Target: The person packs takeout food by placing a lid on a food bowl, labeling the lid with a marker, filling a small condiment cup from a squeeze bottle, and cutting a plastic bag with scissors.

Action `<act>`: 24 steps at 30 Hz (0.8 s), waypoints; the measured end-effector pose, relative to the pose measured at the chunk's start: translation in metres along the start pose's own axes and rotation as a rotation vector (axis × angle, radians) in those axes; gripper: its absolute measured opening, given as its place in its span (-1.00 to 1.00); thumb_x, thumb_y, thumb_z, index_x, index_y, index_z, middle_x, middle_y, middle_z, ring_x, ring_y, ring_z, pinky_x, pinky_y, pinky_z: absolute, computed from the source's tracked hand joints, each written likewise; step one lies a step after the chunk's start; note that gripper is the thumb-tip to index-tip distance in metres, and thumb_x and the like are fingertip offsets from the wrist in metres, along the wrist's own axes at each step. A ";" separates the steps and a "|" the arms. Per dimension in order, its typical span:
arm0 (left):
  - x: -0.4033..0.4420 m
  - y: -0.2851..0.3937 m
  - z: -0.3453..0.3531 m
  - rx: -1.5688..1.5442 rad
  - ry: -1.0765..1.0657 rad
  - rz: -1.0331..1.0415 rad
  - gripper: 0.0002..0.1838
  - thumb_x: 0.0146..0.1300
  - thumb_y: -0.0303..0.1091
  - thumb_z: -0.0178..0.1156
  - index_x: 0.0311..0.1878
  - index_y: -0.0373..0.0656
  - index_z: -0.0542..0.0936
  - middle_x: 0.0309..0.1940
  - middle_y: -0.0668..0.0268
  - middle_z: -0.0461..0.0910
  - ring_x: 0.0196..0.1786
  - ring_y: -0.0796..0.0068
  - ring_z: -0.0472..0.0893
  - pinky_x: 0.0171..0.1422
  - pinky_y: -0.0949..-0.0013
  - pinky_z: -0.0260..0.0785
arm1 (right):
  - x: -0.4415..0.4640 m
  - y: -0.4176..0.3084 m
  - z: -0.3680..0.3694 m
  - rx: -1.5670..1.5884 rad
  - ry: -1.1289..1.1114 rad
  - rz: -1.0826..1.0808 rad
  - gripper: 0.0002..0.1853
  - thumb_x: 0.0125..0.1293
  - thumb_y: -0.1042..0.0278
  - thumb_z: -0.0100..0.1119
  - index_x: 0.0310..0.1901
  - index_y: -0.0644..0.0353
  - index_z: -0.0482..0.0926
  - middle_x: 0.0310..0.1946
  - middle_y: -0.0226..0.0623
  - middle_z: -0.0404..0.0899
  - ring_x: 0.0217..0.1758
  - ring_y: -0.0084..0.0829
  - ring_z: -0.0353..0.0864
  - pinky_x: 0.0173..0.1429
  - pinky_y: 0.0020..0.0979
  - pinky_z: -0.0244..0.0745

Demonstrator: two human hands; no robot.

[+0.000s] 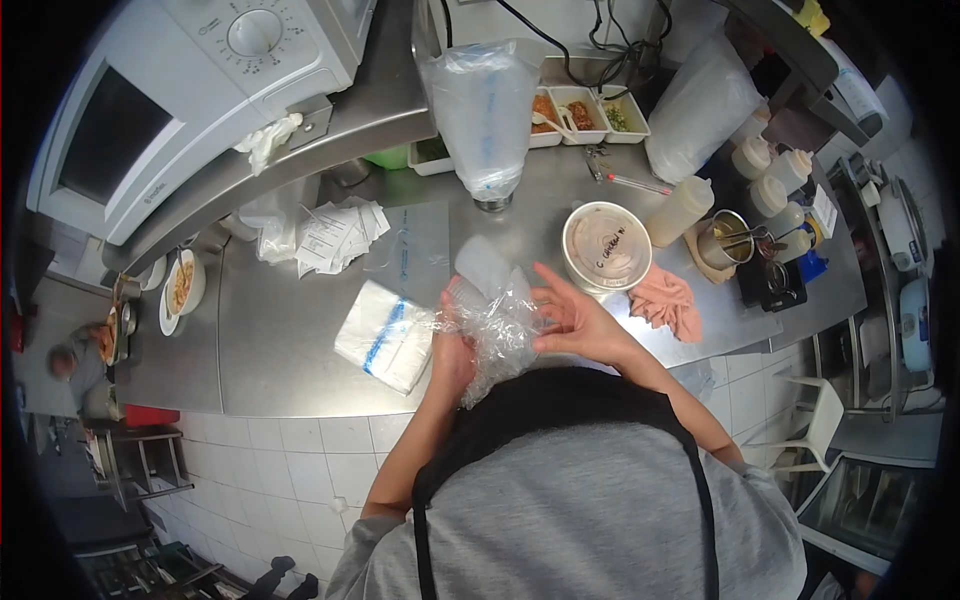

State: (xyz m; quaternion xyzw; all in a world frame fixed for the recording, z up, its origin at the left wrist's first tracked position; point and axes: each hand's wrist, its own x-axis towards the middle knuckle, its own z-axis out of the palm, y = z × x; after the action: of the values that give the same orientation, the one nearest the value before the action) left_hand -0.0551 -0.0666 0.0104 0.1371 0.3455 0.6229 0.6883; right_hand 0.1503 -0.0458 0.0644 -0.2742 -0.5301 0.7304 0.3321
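Close to my body, over the counter's front edge, is a crinkled clear plastic wrap [503, 325] bunched around something I cannot make out. A whitish translucent rectangular piece [483, 264] sticks out at its far end. My left hand [453, 352] is closed on the plastic from the left side. At the right side, my right hand [580, 322] has its fingers spread, with the tips at the plastic's edge. A stack of folded white bags with a blue stripe [384, 337] lies left of my left hand. A round lidded tub with handwriting [607, 246] stands beyond my right hand.
An orange cloth [667, 303] lies right of the tub. Squeeze bottles [682, 211] and a metal pot [724, 240] stand at the right. Paper slips [341, 236] lie left. Large plastic-wrapped stacks [484, 120] and food trays [583, 115] line the back. A microwave [200, 90] sits upper left.
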 end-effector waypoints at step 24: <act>-0.009 -0.008 0.012 0.504 -0.245 0.087 -0.52 0.39 -0.16 -0.04 0.27 -0.23 0.30 0.06 0.15 0.52 -0.02 0.22 0.60 0.05 0.22 0.51 | 0.054 -0.016 0.008 -0.808 0.422 -0.272 -0.81 0.12 0.47 0.34 -0.37 0.24 0.47 -0.47 -0.48 0.50 -0.44 -0.69 0.48 -0.35 -0.60 0.39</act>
State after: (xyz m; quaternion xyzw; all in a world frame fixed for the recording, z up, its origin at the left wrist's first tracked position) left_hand -0.0411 -0.0739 0.0173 0.3928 0.3977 0.5249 0.6418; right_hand 0.1131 -0.0047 0.0796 -0.4518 -0.7238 0.3441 0.3919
